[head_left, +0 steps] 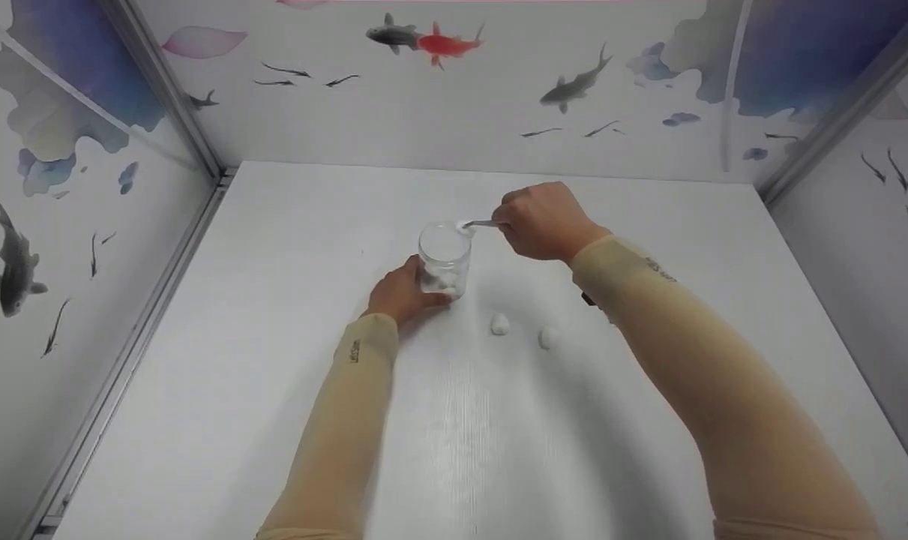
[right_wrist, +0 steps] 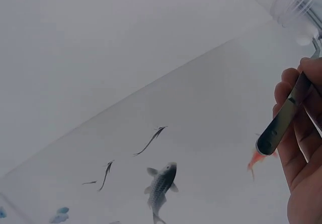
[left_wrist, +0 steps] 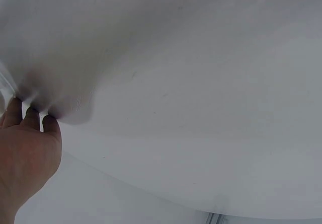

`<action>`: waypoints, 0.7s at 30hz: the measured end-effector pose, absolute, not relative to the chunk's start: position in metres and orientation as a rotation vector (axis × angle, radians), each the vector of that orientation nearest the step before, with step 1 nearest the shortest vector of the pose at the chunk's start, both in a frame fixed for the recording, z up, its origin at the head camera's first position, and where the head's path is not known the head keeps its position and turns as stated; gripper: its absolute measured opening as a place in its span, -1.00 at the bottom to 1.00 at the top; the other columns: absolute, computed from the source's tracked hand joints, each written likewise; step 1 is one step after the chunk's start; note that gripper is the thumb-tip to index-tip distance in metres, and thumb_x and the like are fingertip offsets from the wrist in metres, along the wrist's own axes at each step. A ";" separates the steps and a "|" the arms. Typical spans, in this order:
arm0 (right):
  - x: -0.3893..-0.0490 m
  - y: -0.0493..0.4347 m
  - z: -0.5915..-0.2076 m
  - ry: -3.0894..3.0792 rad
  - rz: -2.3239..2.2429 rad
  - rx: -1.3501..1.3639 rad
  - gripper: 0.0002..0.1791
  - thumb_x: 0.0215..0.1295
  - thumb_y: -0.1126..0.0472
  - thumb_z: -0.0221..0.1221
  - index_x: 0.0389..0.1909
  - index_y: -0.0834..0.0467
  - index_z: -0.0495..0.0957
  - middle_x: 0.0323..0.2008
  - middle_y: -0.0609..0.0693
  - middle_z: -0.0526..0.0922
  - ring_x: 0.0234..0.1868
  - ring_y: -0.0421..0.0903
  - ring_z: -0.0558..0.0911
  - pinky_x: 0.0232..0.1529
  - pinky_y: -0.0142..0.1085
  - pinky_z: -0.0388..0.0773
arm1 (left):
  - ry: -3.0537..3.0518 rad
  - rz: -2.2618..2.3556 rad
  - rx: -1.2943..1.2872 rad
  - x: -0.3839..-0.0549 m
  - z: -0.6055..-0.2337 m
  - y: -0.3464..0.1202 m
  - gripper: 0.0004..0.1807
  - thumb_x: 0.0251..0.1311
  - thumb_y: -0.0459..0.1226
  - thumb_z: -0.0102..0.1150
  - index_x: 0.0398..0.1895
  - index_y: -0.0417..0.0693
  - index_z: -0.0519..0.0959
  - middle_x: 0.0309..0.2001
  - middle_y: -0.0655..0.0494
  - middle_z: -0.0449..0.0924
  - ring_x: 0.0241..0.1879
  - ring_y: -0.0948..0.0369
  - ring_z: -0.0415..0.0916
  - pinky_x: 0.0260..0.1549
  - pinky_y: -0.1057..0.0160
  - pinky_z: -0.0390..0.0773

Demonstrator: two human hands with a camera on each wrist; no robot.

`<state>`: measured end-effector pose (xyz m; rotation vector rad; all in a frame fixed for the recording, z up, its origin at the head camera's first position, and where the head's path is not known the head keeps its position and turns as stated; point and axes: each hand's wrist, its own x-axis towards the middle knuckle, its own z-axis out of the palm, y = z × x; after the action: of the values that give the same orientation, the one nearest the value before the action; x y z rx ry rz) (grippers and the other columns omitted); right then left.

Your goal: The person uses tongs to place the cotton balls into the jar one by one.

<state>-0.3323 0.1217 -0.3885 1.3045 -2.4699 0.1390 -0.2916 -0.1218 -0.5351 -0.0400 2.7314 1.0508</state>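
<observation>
A clear jar [head_left: 445,253] stands on the white table, with several white cotton balls [head_left: 448,280] inside at its bottom. My left hand [head_left: 401,294] holds the jar low on its left side, thumb across the front; in the left wrist view only part of that hand [left_wrist: 31,146] and a sliver of jar show. To the right of the jar, my right hand [head_left: 545,222] grips metal tweezers [right_wrist: 283,118]. At their tips is another cotton ball [right_wrist: 305,35], beside the jar's rim. Two loose cotton balls, one nearer [head_left: 500,325] and one farther right [head_left: 546,337], lie on the table.
White panels printed with fish [head_left: 570,86] enclose the table [head_left: 244,360] at the back and both sides. Metal frame posts [head_left: 172,94] stand at the back corners. A dark object [head_left: 588,298] shows at the right wrist.
</observation>
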 end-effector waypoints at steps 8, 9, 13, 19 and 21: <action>-0.332 0.105 -0.400 -2.533 0.102 1.315 -0.80 0.22 0.37 0.18 -0.36 0.12 0.79 -0.53 -0.03 0.66 -0.60 -0.05 0.59 -0.62 -0.11 0.57 | 2.742 1.029 -0.050 -0.292 -0.536 -0.120 0.07 -0.02 0.15 0.49 0.51 0.00 0.20 0.39 0.00 0.37 0.37 0.02 0.29 0.38 0.05 0.24; -0.332 0.104 -0.401 -2.542 0.092 1.319 -0.80 0.22 0.37 0.19 -0.35 0.12 0.79 -0.52 -0.03 0.67 -0.59 -0.05 0.60 -0.60 -0.12 0.58 | 2.744 1.024 -0.049 -0.292 -0.537 -0.120 0.07 -0.02 0.16 0.49 0.51 0.00 0.20 0.39 -0.01 0.36 0.37 0.02 0.29 0.38 0.05 0.24; -0.331 0.103 -0.401 -2.571 0.066 1.317 -0.81 0.21 0.37 0.21 -0.31 0.13 0.79 -0.49 -0.02 0.69 -0.56 -0.06 0.61 -0.55 -0.13 0.61 | 2.750 1.022 -0.032 -0.292 -0.537 -0.120 0.05 -0.02 0.16 0.49 0.50 0.00 0.21 0.39 0.00 0.38 0.37 0.02 0.30 0.37 0.05 0.25; -0.328 0.106 -0.400 -2.558 0.075 1.337 -0.80 0.21 0.37 0.19 -0.31 0.12 0.78 -0.50 -0.01 0.68 -0.58 -0.06 0.59 -0.55 -0.12 0.62 | 2.747 1.031 -0.009 -0.291 -0.534 -0.122 -0.04 -0.01 0.13 0.49 0.44 0.04 0.27 0.32 0.02 0.46 0.32 0.03 0.37 0.32 0.08 0.32; -0.328 0.109 -0.400 -2.541 0.097 1.348 -0.81 0.21 0.38 0.19 -0.33 0.12 0.77 -0.51 -0.02 0.67 -0.58 -0.05 0.59 -0.55 -0.10 0.61 | 2.752 1.027 -0.006 -0.291 -0.534 -0.123 -0.03 -0.01 0.14 0.49 0.44 0.03 0.27 0.32 0.01 0.46 0.32 0.03 0.37 0.32 0.08 0.32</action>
<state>-0.3285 0.1086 -0.3999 1.3475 -2.5407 0.0968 -0.2906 -0.1226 -0.5342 -0.0058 2.7520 1.0268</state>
